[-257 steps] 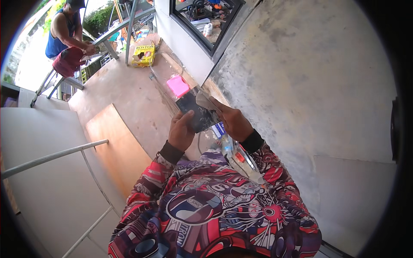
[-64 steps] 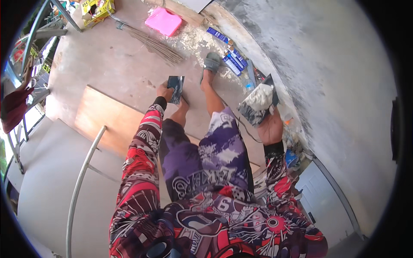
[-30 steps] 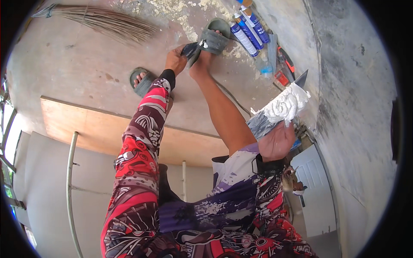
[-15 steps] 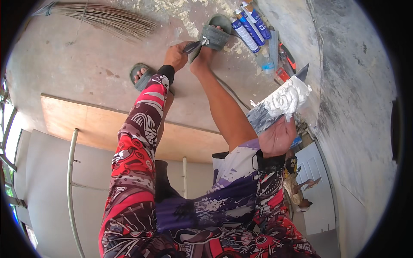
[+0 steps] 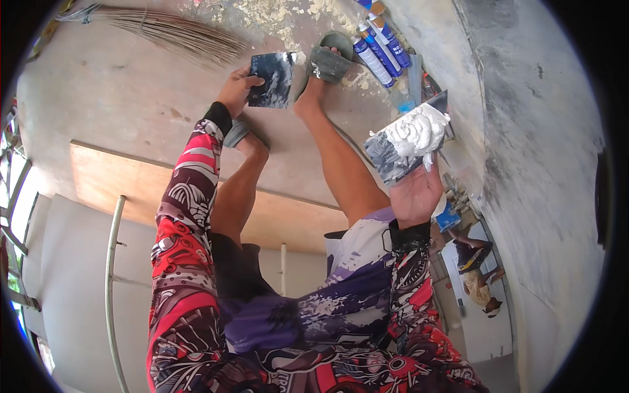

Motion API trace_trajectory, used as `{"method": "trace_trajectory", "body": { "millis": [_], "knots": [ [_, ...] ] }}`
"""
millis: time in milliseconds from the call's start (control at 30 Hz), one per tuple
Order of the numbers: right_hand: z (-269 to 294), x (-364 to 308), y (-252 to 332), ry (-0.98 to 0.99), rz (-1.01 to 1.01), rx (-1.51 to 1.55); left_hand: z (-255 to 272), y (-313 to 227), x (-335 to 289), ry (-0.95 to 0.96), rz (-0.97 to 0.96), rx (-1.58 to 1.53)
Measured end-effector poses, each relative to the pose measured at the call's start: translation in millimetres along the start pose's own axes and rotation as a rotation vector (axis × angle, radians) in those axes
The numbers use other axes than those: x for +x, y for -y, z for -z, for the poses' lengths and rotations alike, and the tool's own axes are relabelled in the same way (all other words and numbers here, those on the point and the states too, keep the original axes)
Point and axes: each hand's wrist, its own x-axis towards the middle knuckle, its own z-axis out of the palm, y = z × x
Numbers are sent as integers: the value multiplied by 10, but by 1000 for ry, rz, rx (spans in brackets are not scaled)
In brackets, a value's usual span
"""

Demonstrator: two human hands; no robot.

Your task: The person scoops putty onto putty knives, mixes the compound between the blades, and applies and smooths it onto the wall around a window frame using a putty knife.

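Note:
My left hand (image 5: pixel 237 93) pinches a dark, square putty spreader (image 5: pixel 272 80) by its left edge. White smears mark the spreader's face, and its right edge carries a little white paste. Palm up, my right hand (image 5: pixel 417 195) supports a second dark flat plate (image 5: pixel 388 162) from below, its fingers mostly hidden beneath it. A thick mound of white putty (image 5: pixel 419 131) lies across that plate. The two plates are apart, with my right lower leg between them.
A stick broom (image 5: pixel 170 33) lies at the far left. Blue and white tubes (image 5: pixel 373 60) rest on the floor beside the grey wall (image 5: pixel 537 144). A wooden board (image 5: pixel 131 177) and a pale metal pole (image 5: pixel 113 255) are at left. Another person (image 5: pixel 477 281) is at lower right.
My left hand has shifted left and turned the spreader from edge-on to face-up. My right hand has tilted the putty-loaded plate and drawn it slightly left. The other person has come more into view.

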Motion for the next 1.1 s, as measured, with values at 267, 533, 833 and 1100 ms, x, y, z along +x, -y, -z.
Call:
{"method": "trace_trajectory", "body": {
  "millis": [267, 533, 833, 1100],
  "knots": [
    [-925, -516, 390, -49, 49, 42, -577, -1080, -1112, 66, -21, -288],
    [-2631, -1341, 1834, 101, 69, 63, -2283, -2881, -2611, 85, -243, -367],
    [-3301, -1585, 3026, 324, -24, -27, -4978, -4880, -4003, -281, -1209, 443],
    [-2105, -1326, 3064, 455, -93, -103, -6178, -4904, -4341, -674, -1974, 512]
  ]
}}
